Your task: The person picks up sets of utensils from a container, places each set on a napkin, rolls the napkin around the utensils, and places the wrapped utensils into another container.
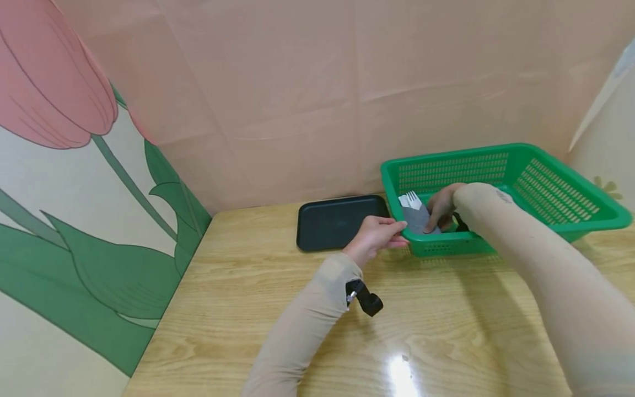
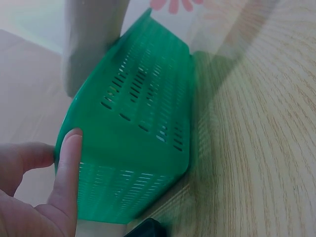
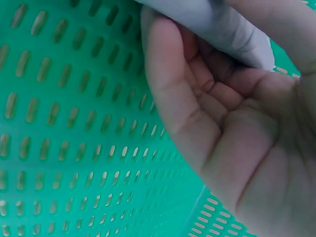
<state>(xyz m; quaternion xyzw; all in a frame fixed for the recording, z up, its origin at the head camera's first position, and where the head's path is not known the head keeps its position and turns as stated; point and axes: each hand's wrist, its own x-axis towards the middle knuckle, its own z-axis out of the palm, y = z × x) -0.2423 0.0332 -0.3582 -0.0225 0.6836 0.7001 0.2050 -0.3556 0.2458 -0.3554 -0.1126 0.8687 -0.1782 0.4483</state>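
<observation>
A green plastic basket (image 1: 526, 227) with slotted walls stands on the table at the right. My left hand (image 1: 375, 237) pinches its near left corner, thumb and finger on either side of the rim, as the left wrist view also shows. Inside the basket, my right hand (image 1: 441, 207) grips a grey cloth cutlery pouch (image 1: 415, 218). White fork tines (image 1: 412, 197) and a bit of white stick out of the pouch's top. In the right wrist view the fingers curl around the grey pouch (image 3: 222, 29); its far side is hidden.
A black rectangular tray (image 1: 337, 220) lies on the wooden table (image 1: 238, 286), left of the basket and close to the back wall. A pinkish sheet (image 1: 297, 99) covers that wall. On the left is a wall painted with a tulip (image 1: 54, 71).
</observation>
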